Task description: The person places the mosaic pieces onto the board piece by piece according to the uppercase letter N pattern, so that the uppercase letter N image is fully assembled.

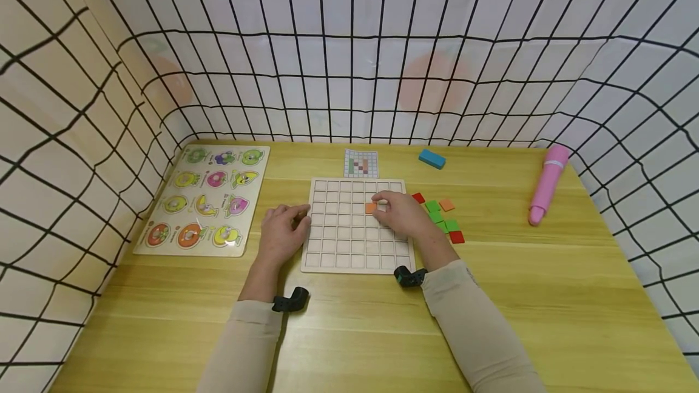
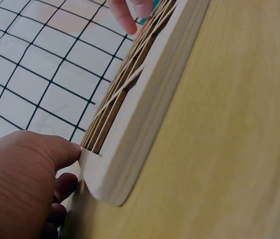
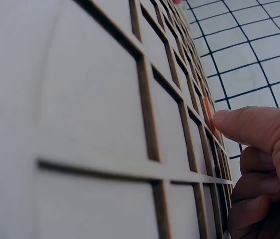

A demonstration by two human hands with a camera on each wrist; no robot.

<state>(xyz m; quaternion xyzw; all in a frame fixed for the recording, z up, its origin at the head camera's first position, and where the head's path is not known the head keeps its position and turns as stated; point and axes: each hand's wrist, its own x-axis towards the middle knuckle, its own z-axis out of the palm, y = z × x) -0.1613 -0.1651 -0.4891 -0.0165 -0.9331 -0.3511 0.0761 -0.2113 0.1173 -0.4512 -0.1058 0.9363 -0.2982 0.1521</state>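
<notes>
A pale wooden grid board (image 1: 337, 233) lies flat in front of me. My left hand (image 1: 281, 234) is at its left edge, thumb and forefinger touching the rim; the left wrist view has a fingertip against the board's corner (image 2: 107, 181). Over the board's right half, my right hand (image 1: 403, 214) pinches a small orange square tile (image 1: 371, 208) between thumb and forefinger, at one of the grid cells. In the right wrist view the thumb (image 3: 244, 124) touches the orange tile (image 3: 209, 112); the forefinger is hidden there.
Loose green tiles (image 1: 434, 216), red tiles (image 1: 456, 237) and an orange tile (image 1: 446, 204) lie right of the board. Behind it are a pattern card (image 1: 360, 164) and a blue block (image 1: 432, 159). A fruit puzzle (image 1: 210, 199) lies left, a pink tube (image 1: 548, 184) right. Black netting (image 1: 352, 35) surrounds the table.
</notes>
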